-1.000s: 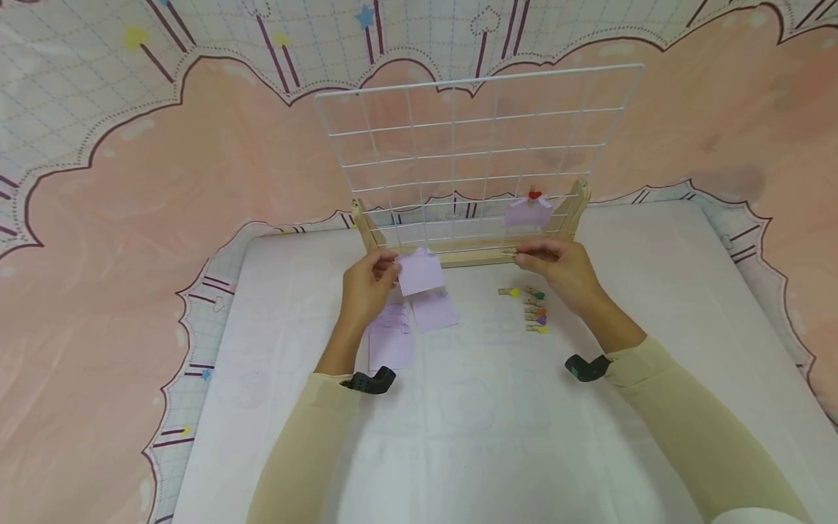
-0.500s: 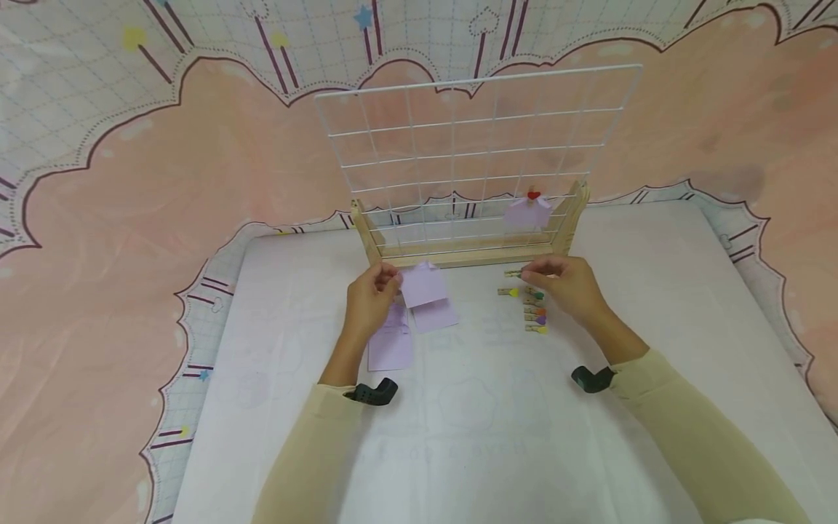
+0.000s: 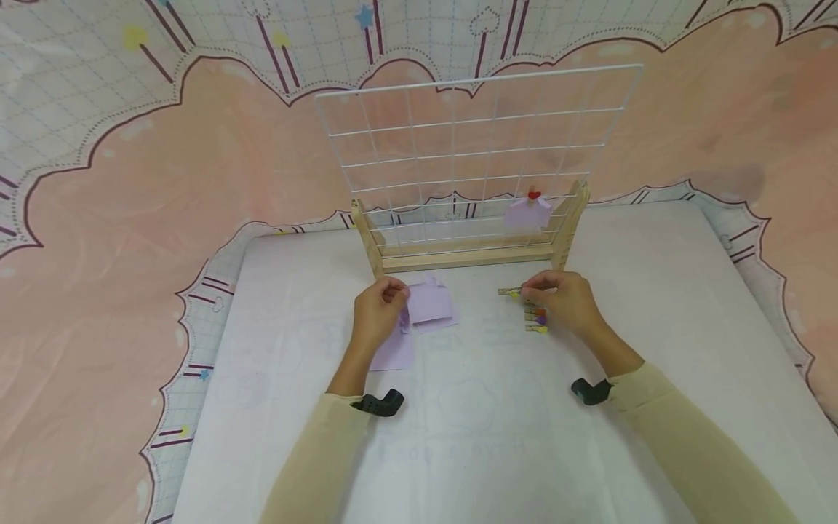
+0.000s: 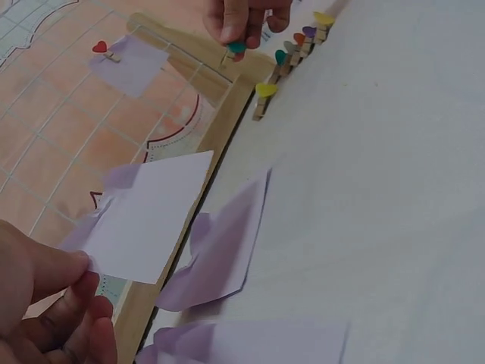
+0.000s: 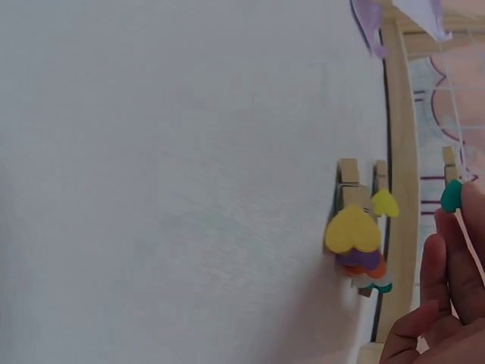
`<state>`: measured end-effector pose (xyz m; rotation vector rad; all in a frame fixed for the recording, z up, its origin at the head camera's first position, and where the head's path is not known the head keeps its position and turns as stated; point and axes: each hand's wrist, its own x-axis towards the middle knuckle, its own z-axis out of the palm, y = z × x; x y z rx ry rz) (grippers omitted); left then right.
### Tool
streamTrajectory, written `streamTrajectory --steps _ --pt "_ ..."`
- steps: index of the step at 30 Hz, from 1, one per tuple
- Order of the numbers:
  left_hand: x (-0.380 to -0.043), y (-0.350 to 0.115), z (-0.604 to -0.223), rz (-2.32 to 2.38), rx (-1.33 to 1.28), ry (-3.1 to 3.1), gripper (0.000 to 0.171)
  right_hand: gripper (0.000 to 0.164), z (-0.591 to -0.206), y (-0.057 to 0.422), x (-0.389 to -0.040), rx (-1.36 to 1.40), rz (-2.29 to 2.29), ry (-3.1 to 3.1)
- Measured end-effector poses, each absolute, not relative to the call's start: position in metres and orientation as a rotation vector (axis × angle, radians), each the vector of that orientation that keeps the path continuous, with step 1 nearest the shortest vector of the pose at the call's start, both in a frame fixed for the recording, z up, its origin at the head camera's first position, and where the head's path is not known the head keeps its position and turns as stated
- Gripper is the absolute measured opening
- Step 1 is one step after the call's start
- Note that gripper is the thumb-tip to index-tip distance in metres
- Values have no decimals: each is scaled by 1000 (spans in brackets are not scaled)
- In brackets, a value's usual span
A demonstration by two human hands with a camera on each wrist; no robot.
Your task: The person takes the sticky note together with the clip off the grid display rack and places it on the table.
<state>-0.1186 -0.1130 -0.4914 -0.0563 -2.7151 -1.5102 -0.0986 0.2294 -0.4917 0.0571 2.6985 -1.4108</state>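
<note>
My left hand [image 3: 380,313] pinches the edge of a small purple paper cut-out [image 4: 155,216] with folded corners at one end, held above the table. Below it lie two similar cut-outs; one of them [image 4: 220,254] is beside it in the left wrist view, another [image 3: 393,353] nearer me and partly behind the hand. My right hand [image 3: 566,298] pinches a small wooden clothespin [image 5: 450,186] with a teal heart, above a row of loose heart clothespins [image 5: 354,227]. A further cut-out [image 3: 527,213] hangs on the wire grid under a red-heart clothespin [image 3: 533,194].
A white wire grid [image 3: 453,156] leans back in a wooden stand [image 3: 468,258] at the table's far side. A white cloth [image 3: 458,437] covers the table. Patterned pink fabric [image 3: 249,160] hangs behind and around it.
Both hands have drawn back from the grid toward me and lower. The paper cut-out came down with the left hand, the clothespin with the right. Both grips stay the same.
</note>
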Motion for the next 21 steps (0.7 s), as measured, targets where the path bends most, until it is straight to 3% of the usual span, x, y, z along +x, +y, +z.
streamTrajectory --steps 21 --pt "-110 -104 -505 -1409 -53 -2802 6 11 -514 222 -88 -44 -1384 2840"
